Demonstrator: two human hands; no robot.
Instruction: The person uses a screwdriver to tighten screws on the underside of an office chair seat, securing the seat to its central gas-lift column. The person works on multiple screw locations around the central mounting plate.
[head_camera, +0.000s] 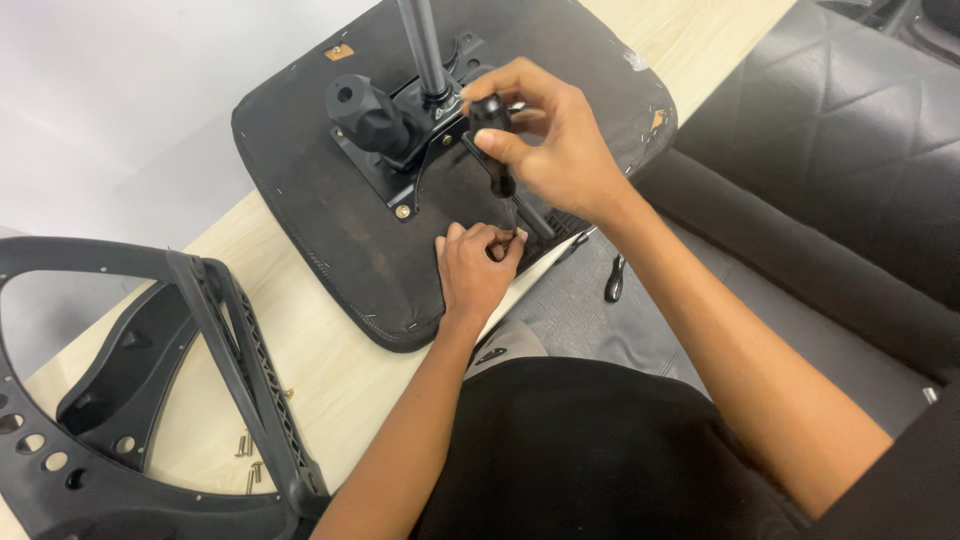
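- Seat pan (330, 210) of an office chair is where we're at: it lies upside down on the light wood table (330, 370), black fabric underside facing up.
- Closest to us, our left hand (478, 268) sits at the near edge of the seat, fingers pinched shut around something small. It could be a screw, but we can't tell for sure.
- Just above it, our right hand (550, 140) has its fingers wrapped around the black handle of a screwdriver (497, 160), shaft angled down toward the left hand.
- Progress-wise, we'd guess roughly midway: the metal mechanism plate (395, 150) with its knob and gas cylinder (425, 50) already sits on the seat, and one brass-coloured bolt (402, 211) shows at its near corner.
- What's left, judging by the layout: the plastic backrest frame (150, 400) lies separate on the left, and a few loose screws (248, 455) lie beside it on the table.
- Off to the right there's a black padded sofa (830, 130).
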